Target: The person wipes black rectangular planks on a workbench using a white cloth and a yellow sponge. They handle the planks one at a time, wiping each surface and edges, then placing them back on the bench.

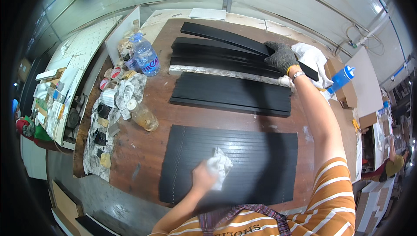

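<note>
My bare left hand (203, 177) is closed on a crumpled white cloth (223, 164), pressed to a row of black slats (256, 155) lying side by side near the table's front edge. My right hand (280, 58), in a dark grey knit glove, grips one long black slat (223, 37) toward its right end. That slat lies at a slant over the far stack of black slats (208, 58). Another group of black slats (226, 93) rests between the far stack and the near row, with a stained whitish strip (221, 73) along its back.
On the left stand a large clear water bottle (147, 55), a bottle of yellowish liquid (143, 116) and crumpled cloths (129, 90). A white cloth heap (313, 60) and a blue bottle (342, 79) are at the right. Other people are partly visible at both sides.
</note>
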Available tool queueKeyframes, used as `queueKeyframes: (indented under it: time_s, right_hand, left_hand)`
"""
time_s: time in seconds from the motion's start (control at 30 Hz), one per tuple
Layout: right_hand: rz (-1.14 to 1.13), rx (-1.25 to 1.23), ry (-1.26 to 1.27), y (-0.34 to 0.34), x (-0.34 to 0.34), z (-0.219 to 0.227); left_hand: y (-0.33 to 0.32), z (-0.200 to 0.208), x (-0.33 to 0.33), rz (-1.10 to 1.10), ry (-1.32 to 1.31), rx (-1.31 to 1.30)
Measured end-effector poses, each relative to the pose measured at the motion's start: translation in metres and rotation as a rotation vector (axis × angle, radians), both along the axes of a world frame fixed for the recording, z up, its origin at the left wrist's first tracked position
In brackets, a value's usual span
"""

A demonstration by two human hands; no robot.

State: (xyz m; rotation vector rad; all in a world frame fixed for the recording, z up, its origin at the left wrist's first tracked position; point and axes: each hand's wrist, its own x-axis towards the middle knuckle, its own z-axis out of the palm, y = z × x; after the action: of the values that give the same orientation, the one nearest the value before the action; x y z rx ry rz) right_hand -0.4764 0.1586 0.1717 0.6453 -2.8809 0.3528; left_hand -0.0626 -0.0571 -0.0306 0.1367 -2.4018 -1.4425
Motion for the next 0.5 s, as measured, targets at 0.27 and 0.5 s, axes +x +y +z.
queueKeyframes:
  time_s: [0.27, 0.5]
  right_hand:
    - [0.057, 0.174, -0.069, -0.056, -0.085, -0.035]
    - [0.101, 0.195, -0.145, -0.062, -0.114, -0.056]
  left_hand:
    - [-0.004, 0.001, 0.002, -0.034, -0.168, -0.046]
    - [-0.006, 0.003, 0.004, -0.068, -0.124, -0.037]
